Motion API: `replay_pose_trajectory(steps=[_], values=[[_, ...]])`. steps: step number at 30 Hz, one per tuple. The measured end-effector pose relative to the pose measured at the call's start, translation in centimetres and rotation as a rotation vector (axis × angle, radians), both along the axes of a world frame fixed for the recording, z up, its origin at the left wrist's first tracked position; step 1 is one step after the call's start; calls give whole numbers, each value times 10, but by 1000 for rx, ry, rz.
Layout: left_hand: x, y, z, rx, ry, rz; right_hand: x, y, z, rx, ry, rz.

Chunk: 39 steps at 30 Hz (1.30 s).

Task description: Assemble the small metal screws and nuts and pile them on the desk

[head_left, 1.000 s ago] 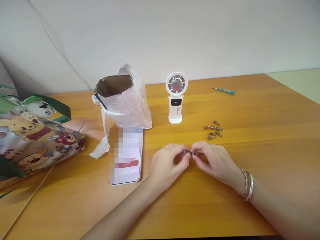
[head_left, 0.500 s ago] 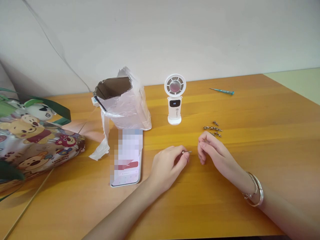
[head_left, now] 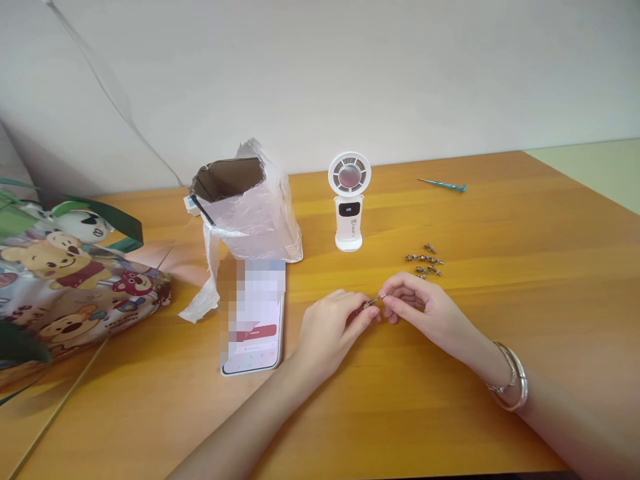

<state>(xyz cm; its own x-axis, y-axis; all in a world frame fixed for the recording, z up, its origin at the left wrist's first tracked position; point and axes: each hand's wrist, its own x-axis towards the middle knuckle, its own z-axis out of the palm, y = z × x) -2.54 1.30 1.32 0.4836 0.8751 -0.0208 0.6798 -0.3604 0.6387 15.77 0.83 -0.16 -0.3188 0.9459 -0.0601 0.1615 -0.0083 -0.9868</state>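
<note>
My left hand (head_left: 336, 327) rests on the wooden table, thumb and forefinger pinched around a small metal part (head_left: 369, 304) that has a thicker body and a thin pin-like end. From the other side, my right hand (head_left: 413, 300) meets it, fingertips closed at the thin end. Just what lies between the right fingertips is too small to make out fully. Beyond the right hand lie several similar small metal parts (head_left: 424, 259) in a loose group.
A white handheld fan (head_left: 349, 200) stands upright at the back. Left of it is an open cardboard box in white plastic (head_left: 255, 223), with a phone (head_left: 255, 347) in front. A cartoon-print bag (head_left: 75, 280) sits far left; a teal screwdriver (head_left: 445, 185) lies at back right.
My right hand has moved left, and its fingertips have closed at the thin end of the metal part. My left hand has stayed nearly in place with its pinch.
</note>
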Motion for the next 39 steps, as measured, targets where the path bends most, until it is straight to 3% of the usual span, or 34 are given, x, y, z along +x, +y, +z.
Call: replay_pose_trajectory(steps=[13, 19, 23, 32, 39], values=[[0, 1, 1, 20, -35, -60, -3, -1, 2, 63, -104, 29], [1, 1, -1, 86, 38, 81, -4, -3, 0, 205, -291, -61], [1, 1, -3, 83, -22, 142, -4, -5, -1, 260, -348, -95], [0, 2, -5, 113, -186, 111, -5, -4, 3, 192, -188, -75], [0, 3, -8, 84, -322, 88, -5, -2, -2, 3, 29, -58]])
